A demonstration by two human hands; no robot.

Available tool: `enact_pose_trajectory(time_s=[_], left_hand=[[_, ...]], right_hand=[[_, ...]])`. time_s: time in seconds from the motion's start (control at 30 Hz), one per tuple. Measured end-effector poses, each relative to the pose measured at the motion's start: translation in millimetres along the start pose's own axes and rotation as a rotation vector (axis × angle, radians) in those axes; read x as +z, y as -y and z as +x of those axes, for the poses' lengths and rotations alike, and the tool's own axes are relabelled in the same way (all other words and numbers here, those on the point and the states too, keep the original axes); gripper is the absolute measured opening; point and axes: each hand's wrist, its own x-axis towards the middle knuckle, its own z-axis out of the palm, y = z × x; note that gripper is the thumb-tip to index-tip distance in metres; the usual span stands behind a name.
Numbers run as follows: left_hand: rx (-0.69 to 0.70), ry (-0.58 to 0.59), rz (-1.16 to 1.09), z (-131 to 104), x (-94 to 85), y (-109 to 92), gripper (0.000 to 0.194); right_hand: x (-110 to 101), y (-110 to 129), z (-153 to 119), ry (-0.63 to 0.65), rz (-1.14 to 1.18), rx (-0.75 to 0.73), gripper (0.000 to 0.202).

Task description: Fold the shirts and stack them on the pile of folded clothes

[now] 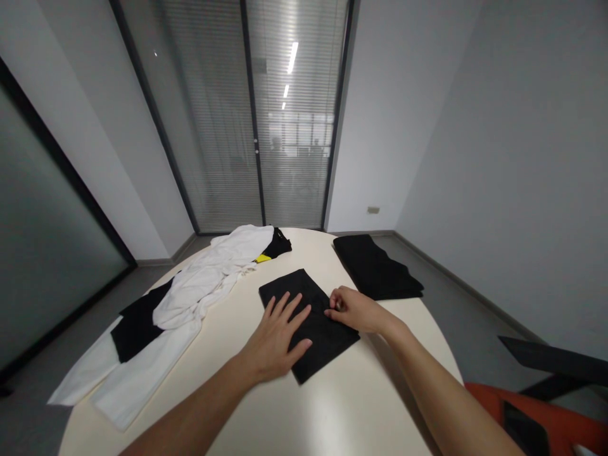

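Observation:
A folded black garment point(308, 364) lies flat on the pale round table in front of me. Spread across its left part is my left hand point(280, 335), fingers apart and resting on the cloth. At the garment's right edge, my right hand point(354, 308) has thumb and fingertips curled together against the fabric. Whether a bit of cloth is pinched there is too small to make out. Which kind of garment it is does not show.
Another folded black garment point(375, 269) lies at the table's far right. Along the left runs a loose pile of white clothes point(204, 278) with black and yellow pieces. The table's rim point(446, 354) curves at right, near an orange-red chair point(494, 402). Glass doors stand behind.

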Motion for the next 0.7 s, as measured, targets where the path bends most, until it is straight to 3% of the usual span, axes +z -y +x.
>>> enact_pose_trajectory(time_s=[0.23, 0.47, 0.6, 0.7], left_hand=[[-0.024, -0.011, 0.011, 2, 4.1, -3, 0.070], [-0.072, -0.045, -0.005, 5, 6.9, -6, 0.071], [-0.036, -0.061, -0.049, 6, 10.3, -2, 0.076], [-0.043, -0.116, -0.076, 6, 14.2, 2, 0.071]], right_hand=[[18, 16, 4, -0.100, -0.075, 0.216, 0.061], [28, 29, 8, -0.140, -0.217, 0.227, 0.039], [37, 31, 11, -0.198, -0.194, 0.269, 0.048], [41, 27, 13, -0.211, -0.161, 0.227, 0.041]])
